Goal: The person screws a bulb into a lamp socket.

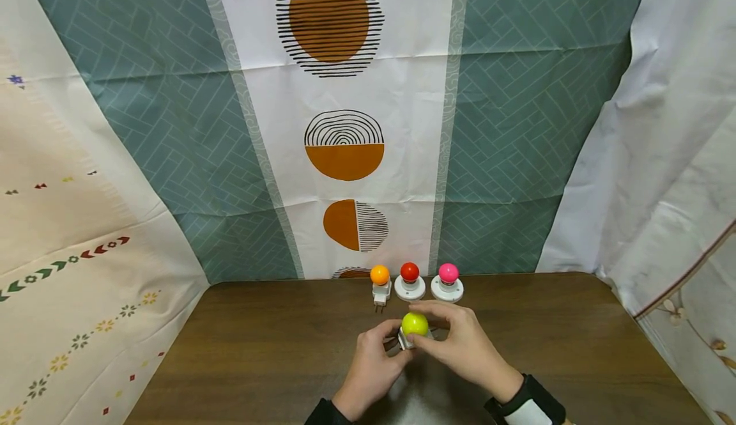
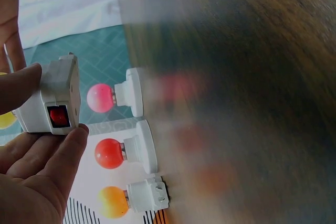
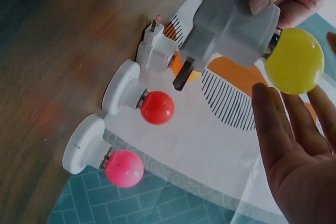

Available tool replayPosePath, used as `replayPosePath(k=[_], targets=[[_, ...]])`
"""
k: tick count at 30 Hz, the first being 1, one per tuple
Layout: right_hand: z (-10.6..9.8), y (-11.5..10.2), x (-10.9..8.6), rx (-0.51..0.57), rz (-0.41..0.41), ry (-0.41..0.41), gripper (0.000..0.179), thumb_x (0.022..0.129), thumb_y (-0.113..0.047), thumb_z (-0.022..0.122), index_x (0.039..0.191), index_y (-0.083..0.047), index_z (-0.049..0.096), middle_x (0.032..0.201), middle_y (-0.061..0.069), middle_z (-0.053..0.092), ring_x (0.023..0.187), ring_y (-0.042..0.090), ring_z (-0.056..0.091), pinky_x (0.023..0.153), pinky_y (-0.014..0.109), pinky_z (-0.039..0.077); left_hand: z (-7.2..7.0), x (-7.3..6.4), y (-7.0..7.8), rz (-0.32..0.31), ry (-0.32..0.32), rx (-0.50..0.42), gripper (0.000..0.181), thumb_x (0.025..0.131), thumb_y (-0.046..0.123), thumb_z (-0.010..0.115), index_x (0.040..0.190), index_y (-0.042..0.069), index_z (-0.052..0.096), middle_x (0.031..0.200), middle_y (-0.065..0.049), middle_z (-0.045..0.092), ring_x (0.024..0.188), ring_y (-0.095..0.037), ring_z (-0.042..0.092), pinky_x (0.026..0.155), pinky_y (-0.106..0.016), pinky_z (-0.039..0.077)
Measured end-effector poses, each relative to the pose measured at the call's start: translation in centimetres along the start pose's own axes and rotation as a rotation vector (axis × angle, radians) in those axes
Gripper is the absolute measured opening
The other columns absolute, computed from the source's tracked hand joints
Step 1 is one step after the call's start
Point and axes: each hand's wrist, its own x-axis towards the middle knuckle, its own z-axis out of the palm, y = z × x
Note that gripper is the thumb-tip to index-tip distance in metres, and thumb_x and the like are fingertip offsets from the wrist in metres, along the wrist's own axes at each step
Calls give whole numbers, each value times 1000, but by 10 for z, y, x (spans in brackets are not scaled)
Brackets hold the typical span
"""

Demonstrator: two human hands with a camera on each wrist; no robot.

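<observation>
A yellow round bulb [image 1: 414, 324] sits in a white plug-in socket [image 2: 50, 98] with a red rocker switch [image 2: 59, 116] on its side. My left hand [image 1: 374, 358] grips the socket between thumb and fingers above the table. Metal plug pins [image 3: 184, 74] stick out of its end in the right wrist view. My right hand [image 1: 462, 342] surrounds the bulb, thumb on the near side and fingers beyond it. The right wrist view has those fingers [image 3: 273, 124] extended right at the bulb's edge, with a small gap between thumb and bulb.
Behind the hands, near the table's [image 1: 276, 348] back edge, stand an orange bulb [image 1: 379, 275] in a plug-in socket, a red bulb [image 1: 409, 272] and a pink bulb [image 1: 448, 273] on round white bases. Patterned cloth [image 1: 506, 124] hangs behind and at both sides.
</observation>
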Motion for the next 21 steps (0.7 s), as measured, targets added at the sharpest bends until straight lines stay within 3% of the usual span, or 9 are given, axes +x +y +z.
replayPosePath(k=[8, 17, 21], targets=[[-4, 1, -1, -34, -50, -109, 55, 75, -12, 76, 123, -31, 57, 125, -13, 59, 110, 8, 58, 88, 33, 52, 2, 0, -1, -1, 8, 10, 34, 77, 21, 75, 109, 21, 64, 109, 4, 67, 102, -11, 63, 84, -23, 51], [-3, 2, -1, 4, -59, -70, 47, 75, -12, 76, 117, -27, 63, 116, -5, 65, 104, 9, 62, 82, 26, 53, 1, 0, 0, -30, -14, -7, 37, 78, 25, 75, 112, 22, 62, 112, 4, 66, 104, -10, 63, 84, -25, 52], [-2, 3, -2, 2, -50, -43, 44, 74, -17, 78, 114, -28, 65, 114, -7, 65, 100, 8, 63, 79, 24, 54, 1, 0, 0, -36, -8, 13, 37, 78, 23, 75, 112, 21, 63, 112, 3, 66, 104, -11, 63, 84, -27, 52]])
